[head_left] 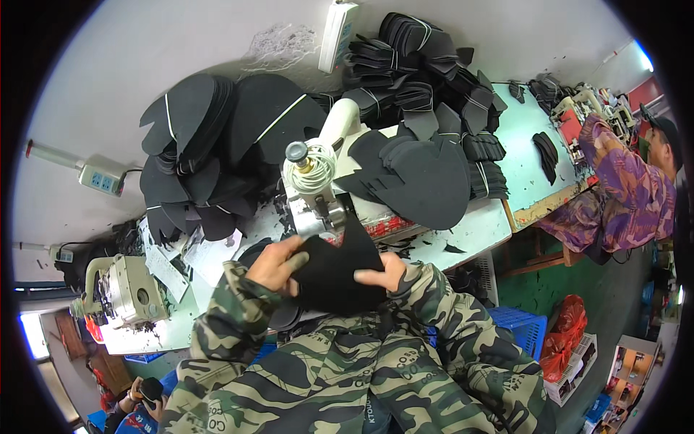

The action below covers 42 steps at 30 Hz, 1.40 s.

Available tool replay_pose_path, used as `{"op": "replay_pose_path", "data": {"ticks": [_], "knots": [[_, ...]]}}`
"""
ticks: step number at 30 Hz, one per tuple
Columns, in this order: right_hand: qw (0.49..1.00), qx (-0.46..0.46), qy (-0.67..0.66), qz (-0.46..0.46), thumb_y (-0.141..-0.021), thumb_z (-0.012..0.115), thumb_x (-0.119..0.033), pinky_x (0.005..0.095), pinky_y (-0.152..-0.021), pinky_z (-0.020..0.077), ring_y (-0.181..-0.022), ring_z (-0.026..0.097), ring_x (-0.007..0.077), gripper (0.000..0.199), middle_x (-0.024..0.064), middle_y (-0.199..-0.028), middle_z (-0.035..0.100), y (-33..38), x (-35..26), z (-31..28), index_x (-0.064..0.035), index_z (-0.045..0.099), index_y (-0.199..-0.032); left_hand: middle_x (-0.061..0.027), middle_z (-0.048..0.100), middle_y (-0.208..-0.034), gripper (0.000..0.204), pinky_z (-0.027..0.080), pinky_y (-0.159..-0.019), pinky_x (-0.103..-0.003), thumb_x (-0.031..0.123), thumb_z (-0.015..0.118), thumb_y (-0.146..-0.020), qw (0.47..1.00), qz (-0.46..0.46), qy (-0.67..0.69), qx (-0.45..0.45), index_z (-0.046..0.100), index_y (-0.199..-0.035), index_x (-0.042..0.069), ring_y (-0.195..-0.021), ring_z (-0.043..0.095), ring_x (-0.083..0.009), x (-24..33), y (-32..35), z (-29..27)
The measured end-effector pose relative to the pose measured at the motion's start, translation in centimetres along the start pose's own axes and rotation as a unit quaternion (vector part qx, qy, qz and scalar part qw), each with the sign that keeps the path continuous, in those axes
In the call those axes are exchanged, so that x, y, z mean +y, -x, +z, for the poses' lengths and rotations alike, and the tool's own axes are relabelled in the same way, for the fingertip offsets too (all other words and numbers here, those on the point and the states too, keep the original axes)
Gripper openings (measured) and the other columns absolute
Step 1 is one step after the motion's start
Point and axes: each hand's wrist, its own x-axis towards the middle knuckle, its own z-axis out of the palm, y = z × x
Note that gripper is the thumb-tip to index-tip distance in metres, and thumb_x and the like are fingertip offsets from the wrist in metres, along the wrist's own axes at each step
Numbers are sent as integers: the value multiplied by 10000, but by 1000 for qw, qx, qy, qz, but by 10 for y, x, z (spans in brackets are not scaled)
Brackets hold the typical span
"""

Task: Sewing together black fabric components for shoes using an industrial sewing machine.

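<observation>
A black cut sheet piece (332, 271), with one corner pointing upward, hangs between my hands in front of my body. My left hand (276, 267) grips its left edge with bent fingers. My right hand (384, 273) pinches its right side, thumb lying on top. Just beyond the piece stands a cream bench machine (338, 124) with a round metal head (312, 217), a knob and a coil of pale cord (311, 170). The piece's upper edge overlaps the machine's front, so I cannot tell if they touch. Loose dark grey cut pieces (426, 181) lie right of the machine.
Strapped stacks of dark pieces (191, 119) rise at the back left, with more bundles (416, 94) at the back right. Another machine (134, 293) stands left. A co-worker in a purple patterned top (629, 184) sits far right. A blue crate (517, 329) and red bag (565, 333) are on the floor.
</observation>
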Motion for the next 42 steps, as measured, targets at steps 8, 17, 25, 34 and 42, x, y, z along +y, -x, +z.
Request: {"op": "replay_pose_path", "data": {"ticks": [8,17,25,34,42], "knots": [[986,132,98,20,-772,612,-168,292,-693,461,-720,581,130,268,90,-819,654,-18,-15,4,40,632,-941,-227,603,-746,247,483,-630,-433,223,457,-852,950,-11,-278,143,594,-922,30,-651,616,-344,-36,-61,2],[986,138,-90,6,-786,604,-166,293,-658,497,-720,626,201,329,138,-857,651,-8,24,6,55,584,-1029,-235,608,-815,254,443,-737,-462,206,491,-807,939,86,-276,185,609,-891,-3,-828,579,-404,-15,-86,13],[982,138,-119,59,-856,555,-272,304,-565,521,-766,641,283,397,170,-939,642,22,-7,60,10,522,-1133,-181,624,-796,301,471,-664,-420,313,556,-806,878,43,-420,223,631,-935,51,-752,600,-352,6,-47,14],[729,239,565,-305,-571,632,-72,412,-859,412,-1040,512,327,586,155,-1194,521,53,-59,67,-36,552,-1150,8,579,-751,341,385,-526,-205,331,545,-892,980,126,144,50,592,-979,5,-644,499,-67,9,10,34],[955,146,209,-151,-763,681,-146,256,-702,480,-731,610,132,326,91,-821,655,21,-120,18,20,593,-1029,7,567,-767,303,389,-574,-222,300,545,-894,968,135,170,-126,602,-969,11,-675,493,-67,10,8,32]]}}
